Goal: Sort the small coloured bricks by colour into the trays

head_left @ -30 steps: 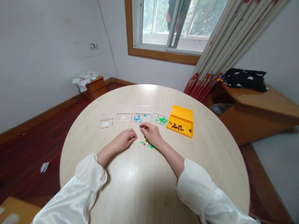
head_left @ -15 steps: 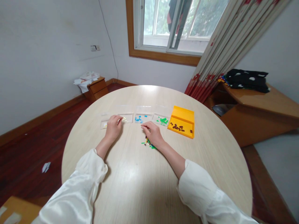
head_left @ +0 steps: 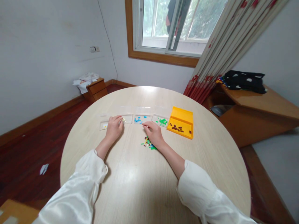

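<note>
My left hand (head_left: 114,128) rests at the near left side of a clear box (head_left: 131,119) with small pale yellow bricks (head_left: 123,119). Its fingers curl toward the thumb; what they hold, if anything, is too small to name. Close in front of the clear box (head_left: 151,119) of blue bricks (head_left: 137,120), my right hand (head_left: 153,133) is closed in a pinch, its content too small to make out. Below that palm lies a mixed pile of small bricks (head_left: 151,146), green, brown, yellow and blue, partly covered by the hand.
Green bricks (head_left: 162,121) fill part of another clear box (head_left: 154,116). Right of it stands an opened yellow case (head_left: 184,115) with brown bricks (head_left: 176,128). At the far left, a clear box (head_left: 101,125) is partly behind my left hand. All stand on a round table (head_left: 130,180).
The left thumb and fingertips have shifted slightly at the pale yellow bricks' box. My right hand keeps its pinch, and a bit more of the pile shows. The view has shifted slightly.
</note>
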The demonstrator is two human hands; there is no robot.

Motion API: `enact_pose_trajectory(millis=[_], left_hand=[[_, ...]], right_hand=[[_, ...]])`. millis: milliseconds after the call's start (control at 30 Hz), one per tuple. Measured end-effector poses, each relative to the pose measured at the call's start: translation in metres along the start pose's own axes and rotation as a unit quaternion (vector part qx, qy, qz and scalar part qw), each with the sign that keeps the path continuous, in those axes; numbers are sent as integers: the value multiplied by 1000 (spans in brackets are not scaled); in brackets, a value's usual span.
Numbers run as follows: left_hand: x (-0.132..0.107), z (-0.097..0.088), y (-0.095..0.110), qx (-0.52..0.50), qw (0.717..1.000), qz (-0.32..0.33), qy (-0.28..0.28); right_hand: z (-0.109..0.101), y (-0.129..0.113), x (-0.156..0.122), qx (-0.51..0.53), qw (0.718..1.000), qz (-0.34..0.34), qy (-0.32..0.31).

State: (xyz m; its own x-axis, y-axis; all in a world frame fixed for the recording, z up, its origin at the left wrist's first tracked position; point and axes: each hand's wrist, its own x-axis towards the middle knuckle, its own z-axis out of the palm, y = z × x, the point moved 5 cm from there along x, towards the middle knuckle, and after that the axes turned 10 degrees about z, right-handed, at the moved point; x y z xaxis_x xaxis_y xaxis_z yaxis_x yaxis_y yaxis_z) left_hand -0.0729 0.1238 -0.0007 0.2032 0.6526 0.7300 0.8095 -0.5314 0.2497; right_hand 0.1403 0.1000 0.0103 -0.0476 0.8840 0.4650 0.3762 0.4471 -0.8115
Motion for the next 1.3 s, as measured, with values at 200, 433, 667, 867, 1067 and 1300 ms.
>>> enact_pose_trajectory(millis=[200,433,667,867,1067,1300], left_hand=[[0,-3,5,2,1000,-2,2],[1,-2,16,-6,1000,8,-1],[2,-4,29,-40,999,19,-7],[-1,-3,50,-82,995,52,-39],[-3,0,69,-137,984,91,-75],[-9,15,97,-199,960,97,-171]], right_hand=[[-1,4,1,38,996,75,2],[-9,3,15,14,997,69,28],[-6,21,41,-55,997,47,37],[-5,30,40,-85,996,38,7],[-22,14,16,-121,985,10,-119],[-37,15,-16,-140,973,-11,-184]])
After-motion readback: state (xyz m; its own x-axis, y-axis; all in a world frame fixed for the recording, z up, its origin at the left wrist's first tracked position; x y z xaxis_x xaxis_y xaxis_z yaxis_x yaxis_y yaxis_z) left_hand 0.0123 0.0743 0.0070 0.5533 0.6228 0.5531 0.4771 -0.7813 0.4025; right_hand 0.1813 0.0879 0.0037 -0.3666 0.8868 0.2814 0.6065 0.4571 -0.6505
